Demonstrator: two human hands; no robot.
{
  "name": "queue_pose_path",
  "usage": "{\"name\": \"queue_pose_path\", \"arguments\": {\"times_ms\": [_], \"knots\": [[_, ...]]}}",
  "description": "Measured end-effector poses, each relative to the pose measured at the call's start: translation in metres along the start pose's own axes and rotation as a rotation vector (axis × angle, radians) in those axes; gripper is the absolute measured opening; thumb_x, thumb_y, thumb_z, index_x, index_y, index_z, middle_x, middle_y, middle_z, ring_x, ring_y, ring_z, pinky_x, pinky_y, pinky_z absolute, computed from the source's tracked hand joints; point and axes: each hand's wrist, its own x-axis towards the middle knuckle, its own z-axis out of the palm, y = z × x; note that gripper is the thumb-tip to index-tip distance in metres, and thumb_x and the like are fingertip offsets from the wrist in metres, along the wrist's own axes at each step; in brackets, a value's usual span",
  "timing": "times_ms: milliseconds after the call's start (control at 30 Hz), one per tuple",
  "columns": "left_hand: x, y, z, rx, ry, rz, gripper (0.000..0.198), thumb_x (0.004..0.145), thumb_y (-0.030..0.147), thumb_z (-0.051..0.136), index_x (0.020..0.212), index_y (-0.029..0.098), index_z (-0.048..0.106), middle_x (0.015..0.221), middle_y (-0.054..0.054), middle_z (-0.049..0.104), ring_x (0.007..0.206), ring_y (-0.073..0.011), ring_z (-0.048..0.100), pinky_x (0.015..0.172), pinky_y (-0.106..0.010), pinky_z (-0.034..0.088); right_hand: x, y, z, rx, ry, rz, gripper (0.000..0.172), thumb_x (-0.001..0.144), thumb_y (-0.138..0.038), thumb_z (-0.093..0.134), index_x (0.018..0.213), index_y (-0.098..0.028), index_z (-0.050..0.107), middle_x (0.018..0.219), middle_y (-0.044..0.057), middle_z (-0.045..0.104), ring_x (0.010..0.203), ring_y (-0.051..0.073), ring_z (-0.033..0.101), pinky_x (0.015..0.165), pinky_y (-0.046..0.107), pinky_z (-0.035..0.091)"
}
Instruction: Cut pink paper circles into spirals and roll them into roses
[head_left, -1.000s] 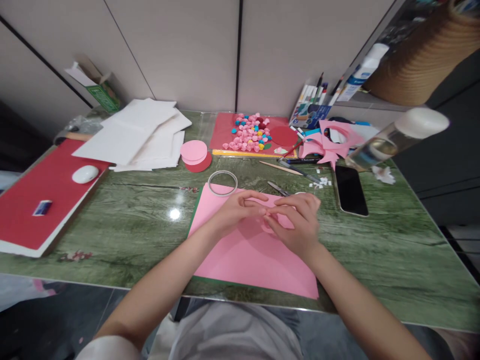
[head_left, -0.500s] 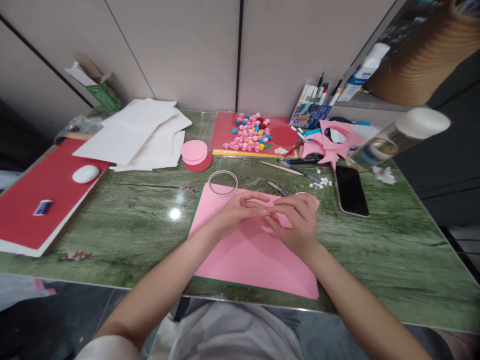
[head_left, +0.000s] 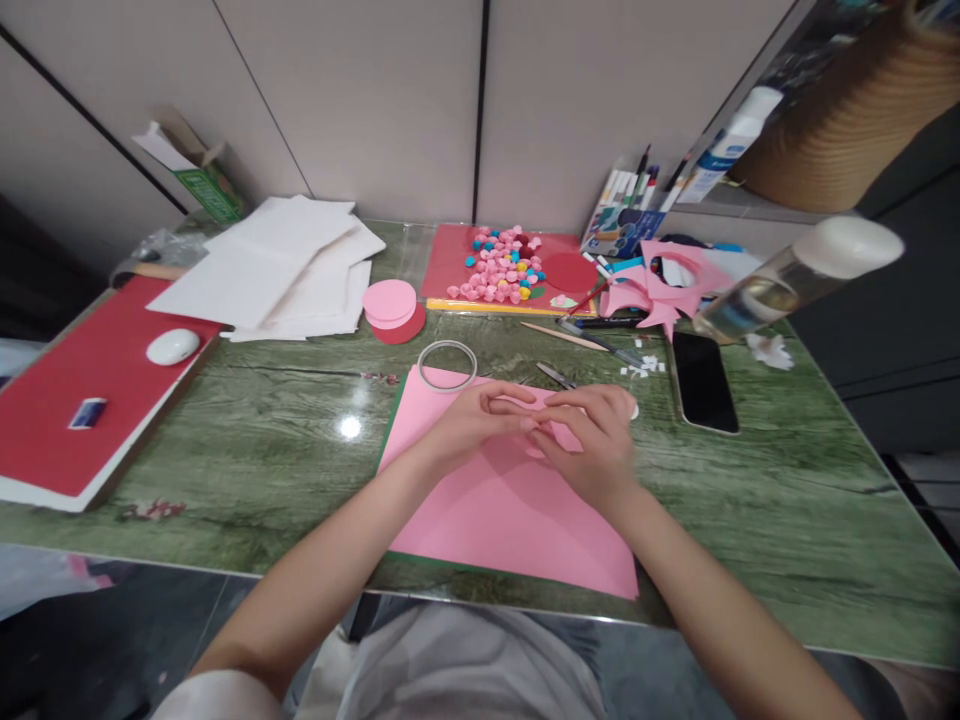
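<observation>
Over the pink paper sheet, my left hand and my right hand meet fingertip to fingertip. Both are closed in a pinch on a narrow pink paper strip, whose loose end curls below the right fingers. Most of the strip is hidden by the fingers and blends with the sheet. A roll of narrow tape lies flat across the sheet's far left corner. Just beyond my right hand are scissors, partly covered.
Small rolled paper pieces are heaped on a red pack at the back. Pink and red discs, white sheets and a mouse are left. On the right are a phone, pink scraps and a tilted bottle.
Both hands stay in nearly the same place. The right fingers have shifted slightly around the strip, and its curled end shows a little less below them.
</observation>
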Motion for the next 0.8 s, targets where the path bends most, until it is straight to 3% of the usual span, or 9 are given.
{"name": "queue_pose_path", "arguments": {"times_ms": [233, 500, 800], "knots": [[0.0000, -0.0014, 0.0006, 0.009, 0.033, -0.004, 0.034, 0.058, 0.016, 0.074, 0.088, 0.014, 0.061, 0.076, -0.003, 0.069, 0.073, -0.0143, 0.065, 0.071, -0.027, 0.046, -0.0025, 0.0006, -0.0006, -0.084, 0.007, -0.059, 0.014, 0.069, -0.022, 0.068, 0.080, -0.026, 0.061, 0.079, -0.002, 0.065, 0.082, 0.017, 0.051, 0.081, 0.038, 0.033], [-0.0004, 0.0046, -0.0039, 0.037, -0.054, -0.013, 0.030, 0.061, 0.016, 0.073, 0.089, 0.015, 0.061, 0.079, -0.003, 0.069, 0.075, -0.0137, 0.064, 0.072, -0.026, 0.046, 0.0013, -0.0012, -0.0012, 0.036, -0.005, 0.010, 0.008, 0.071, -0.023, 0.067, 0.077, -0.025, 0.063, 0.078, -0.001, 0.065, 0.082, 0.016, 0.052, 0.076, 0.035, 0.036], [0.0014, 0.0022, -0.0066, 0.043, -0.039, -0.017, 0.034, 0.058, 0.014, 0.074, 0.089, 0.015, 0.061, 0.078, -0.003, 0.069, 0.072, -0.0126, 0.064, 0.071, -0.025, 0.047, 0.0029, 0.0014, -0.0032, 0.107, -0.155, 0.070, 0.008, 0.074, -0.027, 0.065, 0.082, -0.026, 0.064, 0.082, 0.000, 0.064, 0.084, 0.017, 0.051, 0.077, 0.035, 0.036]]}}
